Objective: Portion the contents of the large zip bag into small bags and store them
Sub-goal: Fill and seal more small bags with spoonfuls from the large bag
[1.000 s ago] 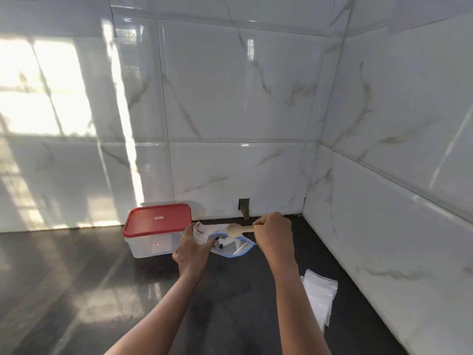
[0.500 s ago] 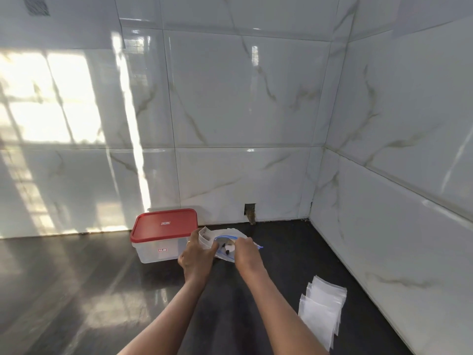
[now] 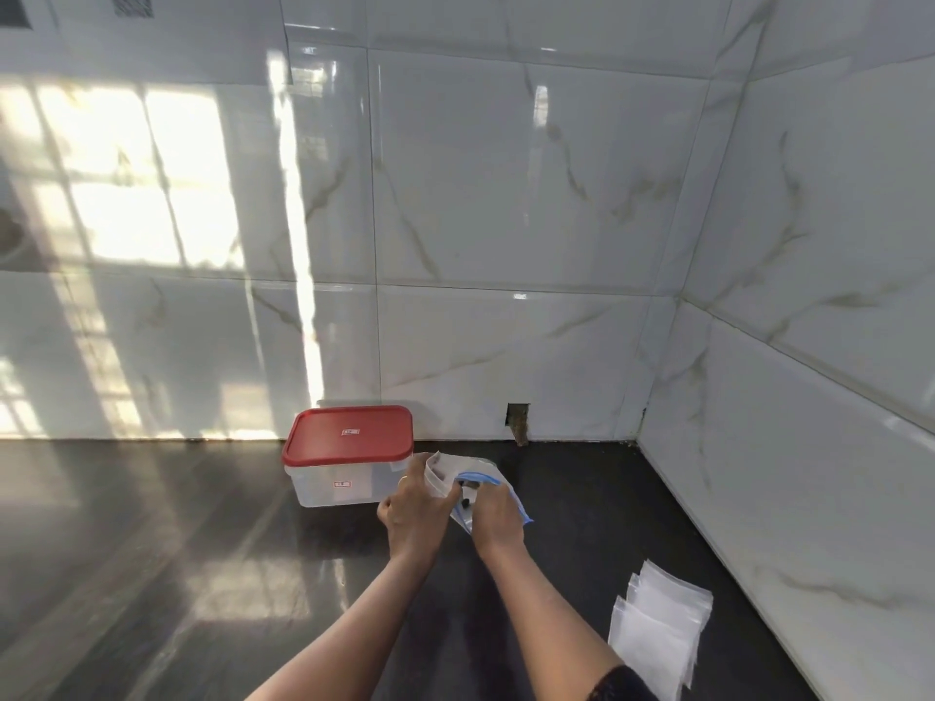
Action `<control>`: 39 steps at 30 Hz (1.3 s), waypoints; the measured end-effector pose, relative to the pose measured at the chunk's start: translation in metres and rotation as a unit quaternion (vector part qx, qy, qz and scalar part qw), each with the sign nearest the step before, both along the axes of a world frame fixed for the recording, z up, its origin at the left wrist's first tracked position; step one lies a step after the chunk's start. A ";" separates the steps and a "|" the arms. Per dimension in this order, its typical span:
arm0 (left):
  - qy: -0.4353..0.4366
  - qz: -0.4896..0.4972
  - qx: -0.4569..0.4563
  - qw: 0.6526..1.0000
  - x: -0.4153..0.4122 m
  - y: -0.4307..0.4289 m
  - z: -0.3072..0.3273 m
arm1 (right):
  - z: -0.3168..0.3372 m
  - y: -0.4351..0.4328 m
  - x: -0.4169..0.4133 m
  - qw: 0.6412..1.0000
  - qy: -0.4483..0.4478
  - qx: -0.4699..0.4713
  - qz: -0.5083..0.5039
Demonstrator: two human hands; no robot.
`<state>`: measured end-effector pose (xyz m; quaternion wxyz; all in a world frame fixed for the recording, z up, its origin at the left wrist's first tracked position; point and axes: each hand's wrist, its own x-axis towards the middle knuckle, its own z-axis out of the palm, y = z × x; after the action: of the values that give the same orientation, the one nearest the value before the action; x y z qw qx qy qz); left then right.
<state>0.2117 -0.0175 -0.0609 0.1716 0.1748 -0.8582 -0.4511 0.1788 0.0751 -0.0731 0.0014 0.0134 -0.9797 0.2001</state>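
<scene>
The large zip bag [image 3: 485, 480], clear with a blue zip strip, lies on the dark counter [image 3: 212, 574] just right of the red-lidded box. My left hand [image 3: 412, 516] grips crumpled clear plastic [image 3: 439, 473] at the bag's left edge; I cannot tell whether that is a small bag or the large bag's mouth. My right hand [image 3: 498, 518] is closed and pushed down into the bag's opening, and it hides the wooden spoon it held a moment ago. Small dark and white bits [image 3: 465, 495] show between my hands. A stack of small clear bags [image 3: 657, 629] lies at the lower right.
A clear plastic box with a red lid [image 3: 349, 437] stands shut against the back wall, left of my hands. White marble-look tile walls meet in a corner at the right, with a small hole [image 3: 517, 419] low in the back wall.
My right hand, which held a wooden spoon above the bag, has dropped into the bag's mouth and the spoon is out of sight. My view has tilted down, showing more of the small bags.
</scene>
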 end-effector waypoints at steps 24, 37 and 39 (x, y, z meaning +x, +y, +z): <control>-0.011 0.015 -0.009 1.000 0.001 -0.010 -0.009 | -0.006 -0.009 -0.003 0.998 0.016 0.034 0.049; 0.000 0.015 0.019 1.000 0.001 -0.003 -0.005 | -0.003 0.009 0.011 0.997 0.041 0.058 0.033; 0.001 0.013 0.021 1.000 0.001 -0.003 -0.007 | -0.001 0.010 0.012 0.998 0.042 0.045 0.024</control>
<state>0.2126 -0.0201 -0.0675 0.1745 0.1888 -0.8460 -0.4671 0.1912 0.0853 -0.0742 0.0368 0.0455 -0.9862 0.1547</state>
